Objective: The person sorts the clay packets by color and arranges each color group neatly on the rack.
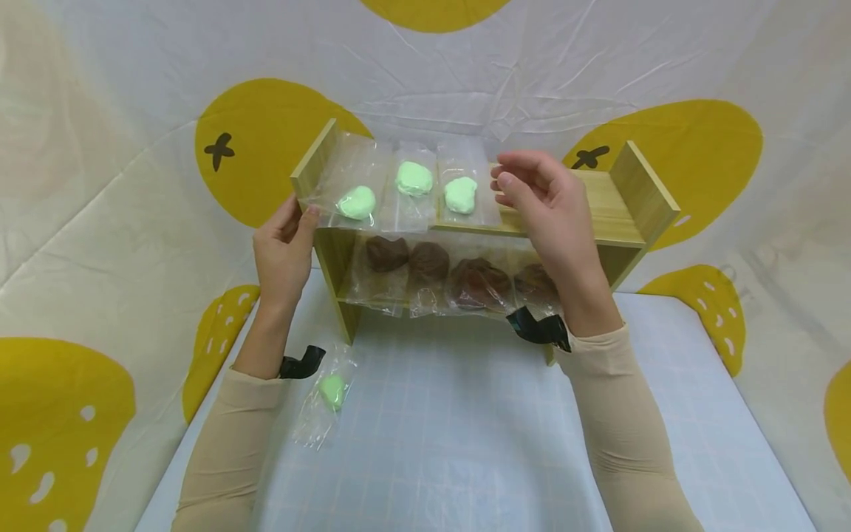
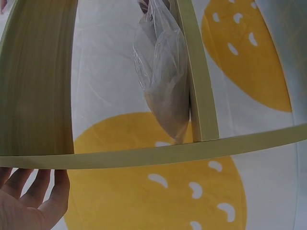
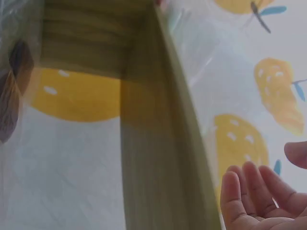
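A small wooden shelf [image 1: 618, 210] stands on the table. My left hand [image 1: 286, 244] holds its left end, fingers along the outside of the side panel [image 2: 158, 155] and thumb at the front, by a clear bag's corner. Three clear bags with pale green lumps lie side by side on the top board: a left lump [image 1: 357, 202], a middle lump [image 1: 414, 179] and a right lump [image 1: 460, 195]. Just right of the last bag, my right hand [image 1: 555, 210] hovers over the board with loosely bent fingers and nothing in them.
Several bags with dark brown lumps [image 1: 428, 262] line the lower board. Another bagged green lump [image 1: 332, 391] lies on the pale blue tablecloth [image 1: 452, 443], near my left forearm. A white cloth with yellow prints [image 1: 452, 74] hangs behind the shelf.
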`<state>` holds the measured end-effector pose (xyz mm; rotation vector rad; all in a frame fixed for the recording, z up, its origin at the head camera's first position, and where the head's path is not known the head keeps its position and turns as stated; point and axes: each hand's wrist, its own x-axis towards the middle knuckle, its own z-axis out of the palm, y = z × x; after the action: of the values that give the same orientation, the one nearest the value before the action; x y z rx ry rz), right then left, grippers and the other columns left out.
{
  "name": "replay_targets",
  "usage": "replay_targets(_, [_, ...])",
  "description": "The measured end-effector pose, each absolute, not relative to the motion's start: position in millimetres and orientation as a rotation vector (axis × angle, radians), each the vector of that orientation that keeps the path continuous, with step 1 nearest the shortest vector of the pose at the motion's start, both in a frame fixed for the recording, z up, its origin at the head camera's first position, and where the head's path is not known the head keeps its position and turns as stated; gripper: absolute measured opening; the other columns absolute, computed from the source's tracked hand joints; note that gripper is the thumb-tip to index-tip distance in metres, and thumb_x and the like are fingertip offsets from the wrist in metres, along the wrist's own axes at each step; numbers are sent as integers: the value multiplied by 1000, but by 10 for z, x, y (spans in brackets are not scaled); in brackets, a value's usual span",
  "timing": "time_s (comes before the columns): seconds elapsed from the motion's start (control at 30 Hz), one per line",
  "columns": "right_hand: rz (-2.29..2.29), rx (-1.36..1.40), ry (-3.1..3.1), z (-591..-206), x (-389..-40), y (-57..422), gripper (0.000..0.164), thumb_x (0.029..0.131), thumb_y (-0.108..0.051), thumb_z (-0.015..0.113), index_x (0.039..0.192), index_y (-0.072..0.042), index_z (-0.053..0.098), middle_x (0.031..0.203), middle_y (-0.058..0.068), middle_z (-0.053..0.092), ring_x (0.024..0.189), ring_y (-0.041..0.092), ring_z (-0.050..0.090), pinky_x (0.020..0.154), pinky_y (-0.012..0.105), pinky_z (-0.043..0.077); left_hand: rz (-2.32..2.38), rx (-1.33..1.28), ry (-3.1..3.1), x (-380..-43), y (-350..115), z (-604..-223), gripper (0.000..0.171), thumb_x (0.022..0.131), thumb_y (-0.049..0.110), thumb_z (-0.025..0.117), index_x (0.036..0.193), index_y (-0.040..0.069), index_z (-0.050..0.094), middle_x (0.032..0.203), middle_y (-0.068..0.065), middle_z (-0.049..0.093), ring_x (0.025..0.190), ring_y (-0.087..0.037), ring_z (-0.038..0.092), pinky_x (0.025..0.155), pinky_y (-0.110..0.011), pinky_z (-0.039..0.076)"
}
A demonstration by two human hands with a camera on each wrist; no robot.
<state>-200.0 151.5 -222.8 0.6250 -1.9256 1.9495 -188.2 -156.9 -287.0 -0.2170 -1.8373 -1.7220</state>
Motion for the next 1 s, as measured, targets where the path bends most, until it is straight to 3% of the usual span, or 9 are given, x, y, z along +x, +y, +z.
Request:
replay_targets(0.2, [1930,743,-1907,-2276,-1674,1522,25,96,-1,64,121,3,66,109,23,65,101,37,63,87,37,55,-1719,-227,-1829,-1886,-1568,-2866,39,100,13,62,139,8,59,134,-9,63,122,-20,60,101,-33,47])
replay_targets(0.53, [1924,820,-1952,-2516,-1331,1588,29,95,9,61,123,10,62,107,26,65,100,33,64,90,34,54,-1714,-247,-1827,-1897,-1569,-2871,40,100,12,61,139,5,58,134,-11,62,121,-21,60,101,-33,47])
replay_targets(1.0, [1887,962,-2159,-3144,-1326,1514,29,96,6,60,125,5,61,110,20,66,104,29,65,91,35,54,-1725,-262,-1815,-1885,-1570,-2871,39,100,11,62,138,6,59,133,-12,63,121,-21,60,101,-33,47])
